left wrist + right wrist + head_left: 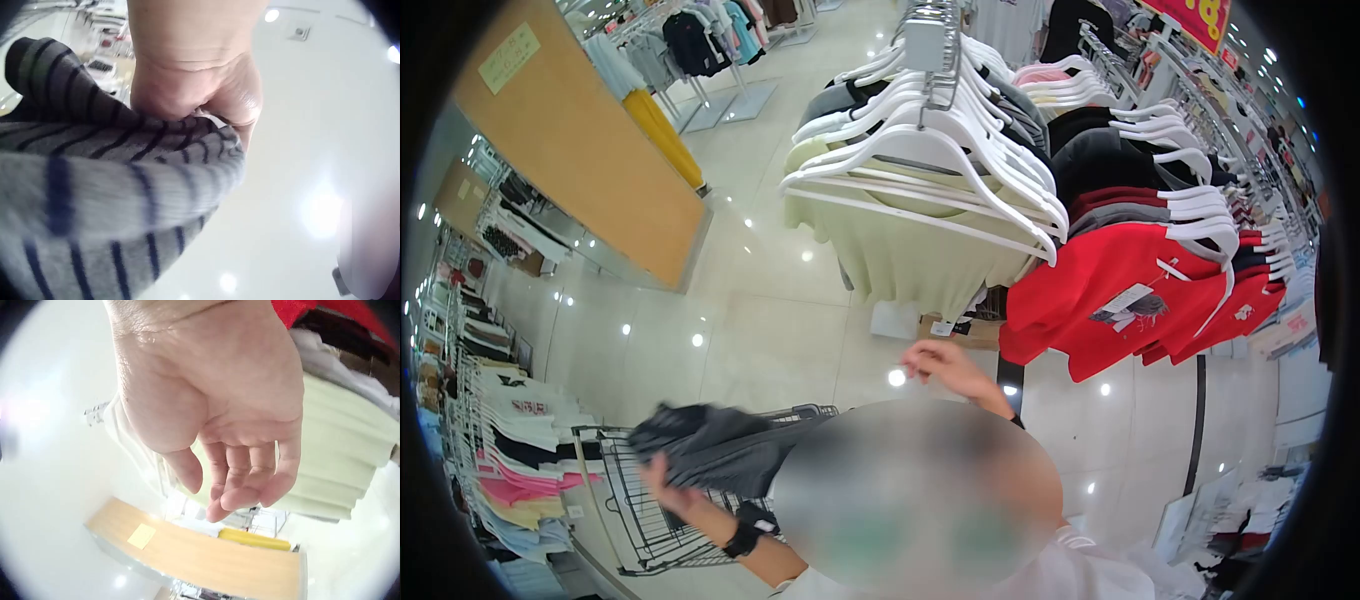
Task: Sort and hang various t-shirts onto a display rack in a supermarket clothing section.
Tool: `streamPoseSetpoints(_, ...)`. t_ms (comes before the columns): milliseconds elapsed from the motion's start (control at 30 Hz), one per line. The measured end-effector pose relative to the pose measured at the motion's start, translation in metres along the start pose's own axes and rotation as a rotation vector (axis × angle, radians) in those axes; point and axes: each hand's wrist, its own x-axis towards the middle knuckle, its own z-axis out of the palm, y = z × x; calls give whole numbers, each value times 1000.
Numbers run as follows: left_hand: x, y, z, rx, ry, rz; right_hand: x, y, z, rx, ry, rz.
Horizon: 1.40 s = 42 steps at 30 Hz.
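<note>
My left hand grips a grey garment with dark stripes, held above a wire shopping cart. In the left wrist view the fingers are curled into the striped knit fabric. My right hand is raised below a rack of hanging shirts, holding nothing. In the right wrist view its fingers hang loosely curled in front of a pale green shirt. The pale green shirts and red shirts hang on white hangers just above the right hand.
A wooden panel wall stands at the left across the glossy white floor. More clothing racks run along the left edge and at the far back. A cardboard box sits under the rack.
</note>
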Motion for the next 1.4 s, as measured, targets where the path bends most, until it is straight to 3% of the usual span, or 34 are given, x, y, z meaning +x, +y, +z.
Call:
streamPoseSetpoints(33, 8, 18, -28, -54, 60, 76, -7, 1, -13, -5, -9, 6)
streamPoseSetpoints(67, 58, 11, -140, 86, 243, 407, -13, 2, -25, 6, 90, -7)
streamPoseSetpoints(100, 19, 50, -65, 67, 471, 403, -18, 3, -36, 19, 192, -23)
streamPoseSetpoints(133, 17, 57, -84, 193, 460, 613, -24, 2, -45, 17, 190, -25)
streamPoseSetpoints(167, 16, 65, -102, 246, 460, 697, -31, 2, -52, 48, 270, -17)
streamPoseSetpoints(233, -7, 81, -58, 294, 477, 588, -40, 6, -60, 80, 350, -14)
streamPoseSetpoints(267, 7, 78, -79, 291, 478, 591, -43, 10, -64, 81, 386, -11)
streamPoseSetpoints(333, 47, 47, -145, 774, 243, 326, -48, 16, -67, 81, 445, -1)
streamPoseSetpoints(367, 59, 14, -145, 598, 318, 90, -47, 18, -68, 80, 442, -4)
streamPoseSetpoints(400, 54, -27, -136, 772, 329, 170, -48, 18, -69, 78, 468, -8)
streamPoseSetpoints(433, 55, -52, -146, 998, 47, 62, -50, 18, -70, 76, 499, -14)
streamPoseSetpoints(467, 54, -74, -145, 1465, -141, -19, -51, 15, -73, 77, 511, -20)
streamPoseSetpoints(500, 42, -116, -160, 1432, -108, -31, -51, 11, -76, 63, 527, -62)
streamPoseSetpoints(533, 45, -152, -190, 1507, -298, -268, -52, 5, -80, 48, 546, -103)
streamPoseSetpoints(567, 32, -160, -176, 1646, -555, -521, -54, -2, -84, 51, 568, -111)
streamPoseSetpoints(633, 38, -228, -218, 1292, -635, -1230, -61, -21, -91, 1, 605, -160)
streamPoseSetpoints(700, 20, -249, -199, 1249, -665, -1268, -70, -41, -94, -30, 642, -199)
streamPoseSetpoints(767, 17, -268, -181, 1215, -693, -1224, -79, -71, -92, -43, 662, -311)
streamPoseSetpoints(833, 19, -284, -160, 1222, -751, -1037, -87, -104, -94, -91, 704, -381)
streamPoseSetpoints(867, 28, -296, -147, 1304, -874, -925, -88, -120, -97, -107, 739, -446)
streamPoseSetpoints(933, 24, -307, -106, 1435, -941, -532, -84, -147, -106, -156, 826, -580)
streamPoseSetpoints(967, 20, -313, -85, 1428, -937, -524, -80, -159, -113, -176, 870, -651)
streamPoseSetpoints(1033, 12, -329, -50, 1488, -995, -277, -66, -182, -116, -237, 990, -731)
streamPoseSetpoints(1067, 11, -332, -44, 1480, -993, -267, -58, -188, -124, -323, 978, -735)
streamPoseSetpoints(1133, 8, -338, -34, 1753, -1081, 60, -47, -191, -132, -516, 973, -667)
streamPoseSetpoints(1167, 6, -334, -25, 1741, -1079, 73, -39, -189, -134, -590, 954, -677)
streamPoseSetpoints(1233, 2, -317, -13, 1728, -949, -153, -32, -185, -131, -572, 888, -621)
streamPoseSetpoints(1300, -5, -319, -13, 1690, -893, -73, -27, -183, -121, -567, 909, -630)
streamPoseSetpoints(1367, -16, -322, -21, 1704, -781, 182, -25, -186, -115, -417, 889, -488)
streamPoseSetpoints(1400, -23, -324, -25, 1707, -763, 161, -22, -187, -113, -421, 867, -481)
